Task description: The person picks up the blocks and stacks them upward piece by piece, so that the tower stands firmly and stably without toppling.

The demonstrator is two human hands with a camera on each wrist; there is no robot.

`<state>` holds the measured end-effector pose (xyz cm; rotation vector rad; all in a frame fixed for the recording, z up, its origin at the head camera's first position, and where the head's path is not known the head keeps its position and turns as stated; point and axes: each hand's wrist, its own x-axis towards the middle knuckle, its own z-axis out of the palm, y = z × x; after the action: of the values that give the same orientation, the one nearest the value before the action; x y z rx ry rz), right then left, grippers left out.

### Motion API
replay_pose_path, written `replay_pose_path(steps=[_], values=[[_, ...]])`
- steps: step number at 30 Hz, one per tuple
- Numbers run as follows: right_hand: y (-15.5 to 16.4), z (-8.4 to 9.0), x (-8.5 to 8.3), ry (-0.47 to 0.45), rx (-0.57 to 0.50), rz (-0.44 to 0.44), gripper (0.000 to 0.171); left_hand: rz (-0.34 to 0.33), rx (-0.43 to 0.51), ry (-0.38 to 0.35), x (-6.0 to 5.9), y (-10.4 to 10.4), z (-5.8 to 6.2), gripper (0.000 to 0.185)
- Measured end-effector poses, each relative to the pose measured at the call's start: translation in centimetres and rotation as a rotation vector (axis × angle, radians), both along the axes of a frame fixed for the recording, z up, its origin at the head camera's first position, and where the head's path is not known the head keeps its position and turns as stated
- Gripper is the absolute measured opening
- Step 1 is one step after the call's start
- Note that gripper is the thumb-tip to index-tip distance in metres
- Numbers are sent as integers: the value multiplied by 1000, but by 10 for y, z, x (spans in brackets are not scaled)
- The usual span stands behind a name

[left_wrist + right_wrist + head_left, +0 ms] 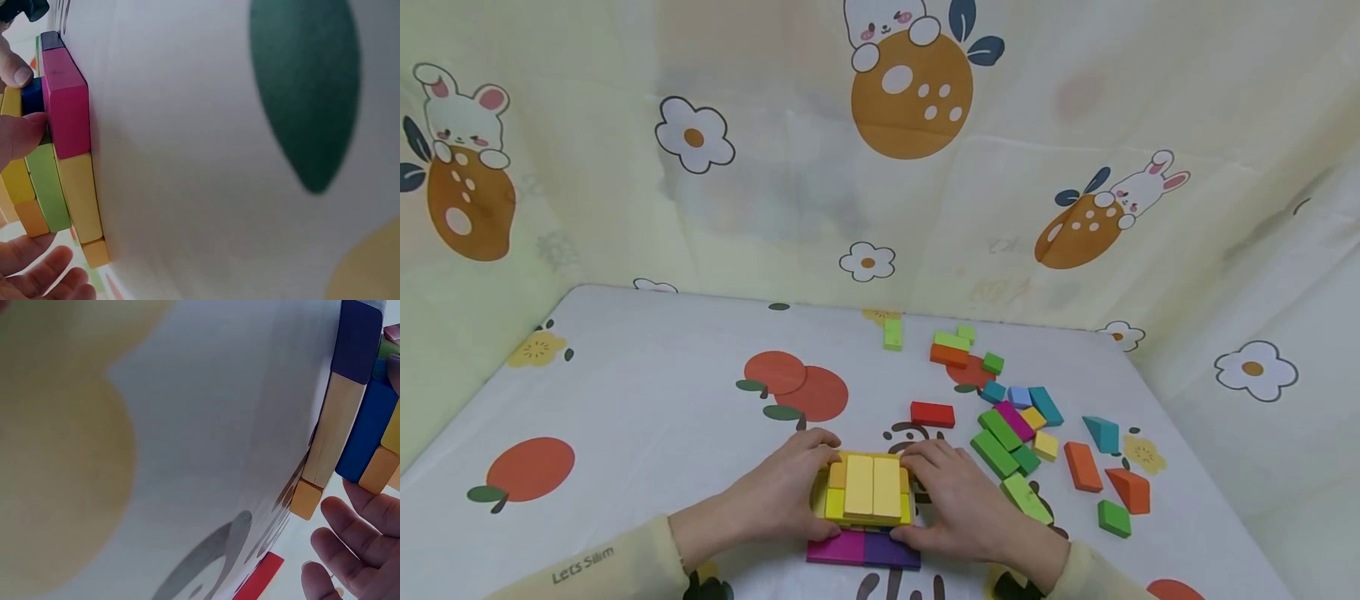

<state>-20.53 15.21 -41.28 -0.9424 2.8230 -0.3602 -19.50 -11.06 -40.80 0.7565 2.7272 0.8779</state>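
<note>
Low in the middle of the head view, a stack of blocks [867,500] sits on the tabletop [647,417] with one hand on each side. The left hand [790,492] curls its fingers against the stack's left side, and the right hand [958,504] cups the right side, fingers bent over the upper corner; both hold the stack between them. Its top layer is yellow and pale yellow, with a pink block [65,106] and a purple one [891,552] showing at the bottom edge. The blocks look like painted wood: stiff, light and probably smooth, so the layers may slide over one another; squeezing from opposite sides, low down, seems the safest hold. Loose blocks [1015,433] lie scattered right of centre, and a red block [932,414] lies just above the hands. How many layers the stack has is hard to tell, since the hands cover its sides, and both wrist views are close, tilted and partly blurred
</note>
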Motion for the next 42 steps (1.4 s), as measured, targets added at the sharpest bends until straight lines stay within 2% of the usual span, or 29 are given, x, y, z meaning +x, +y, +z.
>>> replay_pose_path(steps=[5,9,12,14,17,20,23,25,31,38,42], values=[[0,0,-1,-33,-5,-8,75,2,1,8,1,-1,-2,65],[4,5,-4,-106,-14,-7,89,4,8,12,1,-3,-4,66],[12,15,-14,-174,-59,-19,92,4,18,11,0,-3,-5,66],[19,21,-25,-196,-108,-43,85,7,22,7,-1,-4,-6,66],[28,23,-45,-132,-124,-95,66,12,22,5,0,-4,-6,67],[34,17,-63,-12,-43,-99,50,15,21,4,0,-4,-7,67],[36,10,-76,57,69,-70,50,14,19,3,0,-3,-6,66],[36,7,-81,52,108,-56,54,12,19,-1,0,-3,-6,66],[30,13,-86,-28,150,-69,55,15,24,0,-1,-3,-5,67],[26,19,-82,-100,163,-251,36,12,24,2,0,-3,-5,67],[28,18,-81,-93,167,-283,26,11,27,-1,0,-3,-5,67]])
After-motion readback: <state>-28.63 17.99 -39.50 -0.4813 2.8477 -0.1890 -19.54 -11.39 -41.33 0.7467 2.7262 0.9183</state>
